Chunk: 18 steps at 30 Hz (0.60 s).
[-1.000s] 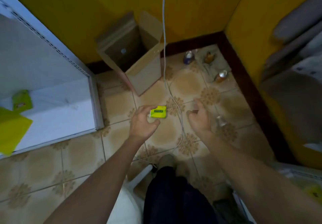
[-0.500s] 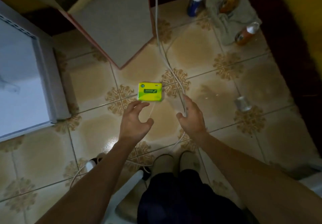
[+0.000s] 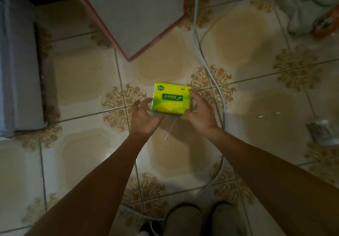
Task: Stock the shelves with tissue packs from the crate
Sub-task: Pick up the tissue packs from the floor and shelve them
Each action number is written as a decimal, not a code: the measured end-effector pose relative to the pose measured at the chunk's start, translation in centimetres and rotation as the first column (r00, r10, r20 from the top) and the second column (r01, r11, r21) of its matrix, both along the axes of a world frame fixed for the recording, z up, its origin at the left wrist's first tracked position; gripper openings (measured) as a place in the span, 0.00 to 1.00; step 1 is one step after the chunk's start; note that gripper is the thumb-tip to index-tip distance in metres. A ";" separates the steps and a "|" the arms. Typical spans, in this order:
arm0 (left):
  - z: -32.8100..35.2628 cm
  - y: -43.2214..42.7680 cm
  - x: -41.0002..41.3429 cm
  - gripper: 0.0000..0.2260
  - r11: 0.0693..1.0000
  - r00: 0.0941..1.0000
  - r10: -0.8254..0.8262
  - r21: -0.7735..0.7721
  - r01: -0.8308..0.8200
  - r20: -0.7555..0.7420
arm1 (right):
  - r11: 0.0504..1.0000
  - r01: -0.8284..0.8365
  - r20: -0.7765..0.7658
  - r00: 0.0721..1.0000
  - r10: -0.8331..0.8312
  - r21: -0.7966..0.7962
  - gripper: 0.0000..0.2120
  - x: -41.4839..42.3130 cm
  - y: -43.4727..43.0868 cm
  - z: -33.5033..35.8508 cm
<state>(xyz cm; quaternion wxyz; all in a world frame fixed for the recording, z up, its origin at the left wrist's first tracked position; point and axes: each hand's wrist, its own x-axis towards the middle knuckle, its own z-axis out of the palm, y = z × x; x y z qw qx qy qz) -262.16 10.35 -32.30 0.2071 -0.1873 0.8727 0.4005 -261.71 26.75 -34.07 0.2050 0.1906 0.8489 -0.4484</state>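
Note:
A bright yellow-green tissue pack (image 3: 171, 100) lies flat on the tiled floor, label side up. My left hand (image 3: 145, 118) is at its near left corner with the fingers spread and the fingertips by the left edge. My right hand (image 3: 200, 113) is at the right side, index finger along the pack's right edge and thumb at its near right corner. Neither hand has closed around the pack. The cardboard crate (image 3: 132, 12) stands just beyond the pack; only its outer side shows. The white base of the shelf unit (image 3: 20, 74) is at the left edge.
A white cable (image 3: 207, 61) runs across the floor just right of the pack and curls back toward my shoes (image 3: 183, 219). A thin white stick (image 3: 171, 129) lies below the pack. A cloth (image 3: 308, 2) with bottles sits top right, and a small clear bottle (image 3: 320, 131) at the right.
The pack left my left hand and landed on the floor. My view has dropped closer to the floor, and both hands have reached forward to either side of the pack.

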 end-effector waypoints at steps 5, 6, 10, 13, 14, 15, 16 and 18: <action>-2.5 1.4 -1.1 0.29 0.995 0.996 -0.086 0.051 0.084 0.034 | 0.993 0.038 0.044 0.998 -0.033 -0.116 0.37 -0.6 -0.9 -2.9; -2.0 1.8 -1.1 0.32 0.995 0.996 -0.087 0.046 0.086 0.013 | 0.990 0.049 0.056 0.998 -0.042 -0.131 0.37 -0.8 -1.0 -2.8; 2.3 2.6 -0.5 0.26 0.998 0.990 -0.065 -0.005 0.065 -0.126 | 0.965 0.190 0.040 0.982 -0.186 -0.181 0.40 -0.1 -0.8 1.6; 8.6 2.9 1.2 0.25 0.998 0.990 -0.059 0.014 0.062 -0.129 | 0.956 0.225 0.023 0.974 -0.225 -0.189 0.39 2.5 -0.7 8.2; 11.2 3.1 1.9 0.26 0.998 0.990 -0.047 0.028 0.052 -0.133 | 0.953 0.238 0.030 0.971 -0.236 -0.186 0.39 3.2 -0.7 11.1; 13.9 3.5 2.7 0.27 0.999 0.991 -0.020 0.047 0.027 -0.132 | 0.947 0.254 0.045 0.967 -0.250 -0.195 0.39 3.8 -0.6 14.0; 16.8 4.0 3.4 0.27 0.998 0.991 0.007 0.066 0.002 -0.131 | 0.941 0.269 0.058 0.963 -0.263 -0.203 0.38 4.2 -0.4 17.1; 22.9 4.8 5.1 0.27 0.997 0.992 0.020 0.076 -0.010 -0.126 | 0.940 0.278 0.047 0.961 -0.274 -0.197 0.39 5.1 -0.1 23.0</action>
